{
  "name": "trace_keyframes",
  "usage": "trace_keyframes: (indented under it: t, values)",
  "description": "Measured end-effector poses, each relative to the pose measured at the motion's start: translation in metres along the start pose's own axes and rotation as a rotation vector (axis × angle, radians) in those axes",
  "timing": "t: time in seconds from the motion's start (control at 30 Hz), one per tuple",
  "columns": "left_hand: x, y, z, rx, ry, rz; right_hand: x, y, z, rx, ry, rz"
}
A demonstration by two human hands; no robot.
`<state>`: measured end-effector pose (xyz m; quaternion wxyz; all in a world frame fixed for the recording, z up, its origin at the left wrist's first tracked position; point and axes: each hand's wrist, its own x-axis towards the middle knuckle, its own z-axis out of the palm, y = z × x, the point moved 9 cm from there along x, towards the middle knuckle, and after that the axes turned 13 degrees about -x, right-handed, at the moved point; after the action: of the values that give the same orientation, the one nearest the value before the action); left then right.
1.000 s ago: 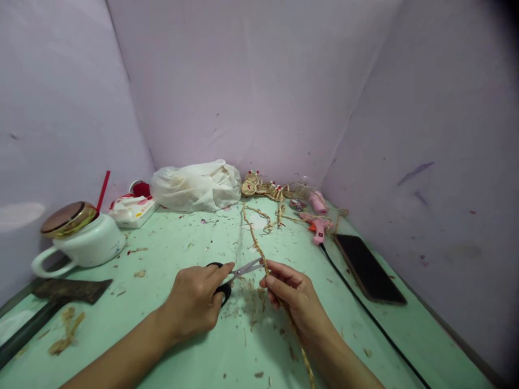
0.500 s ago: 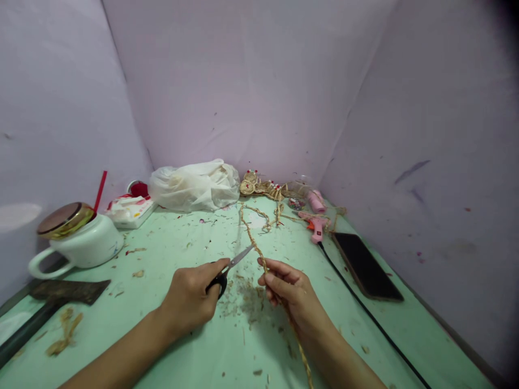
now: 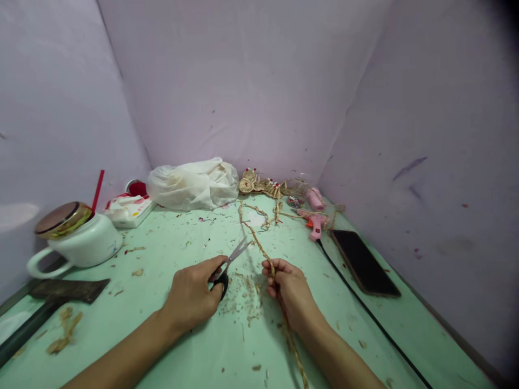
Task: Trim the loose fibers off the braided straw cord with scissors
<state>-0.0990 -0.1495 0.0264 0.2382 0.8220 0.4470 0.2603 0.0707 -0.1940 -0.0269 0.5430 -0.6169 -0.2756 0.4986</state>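
Note:
My left hand point(image 3: 194, 296) is closed around the black handles of a pair of scissors point(image 3: 232, 258), whose blades stand slightly apart and point away from me. A braided straw cord point(image 3: 259, 244) runs from the back of the table toward me, just right of the blade tips and apart from them. My right hand point(image 3: 290, 286) pinches this cord between thumb and fingers. Its near end hangs down past my right wrist and leaves the picture at the bottom. Straw scraps point(image 3: 245, 294) lie on the table between my hands.
A pink glue gun point(image 3: 315, 224) with a black cable and a phone point(image 3: 365, 262) lie at right. Beaded straw pieces point(image 3: 259, 185) and a white plastic bag point(image 3: 194, 186) are at the back. At left stand a white mug point(image 3: 87, 246) and a hammer-like tool point(image 3: 68, 290).
The scissor blades have opened a little and moved off the cord. My right hand, with the cord in it, has shifted slightly right.

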Motion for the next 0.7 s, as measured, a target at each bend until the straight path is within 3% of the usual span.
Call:
trace_keyframes:
  t: [0.27,0.37,0.5,0.6,0.7]
  values:
    - [-0.002,0.002,0.002,-0.001,0.009,0.007,-0.003,-0.017,-0.012,-0.245,0.108,-0.22]
    - [-0.003,0.004,0.002,0.006,0.023,0.035,0.002,-0.003,-0.01,-0.214,0.067,-0.105]
    - [-0.004,0.012,0.005,0.055,0.008,0.15,0.0,0.012,0.003,-0.07,-0.083,0.087]
    - [-0.007,0.017,0.012,0.143,-0.056,0.217,-0.005,0.008,0.014,-0.019,-0.177,0.088]
    - [-0.007,0.02,0.016,0.213,-0.098,0.239,-0.007,0.001,0.013,-0.02,-0.153,0.023]
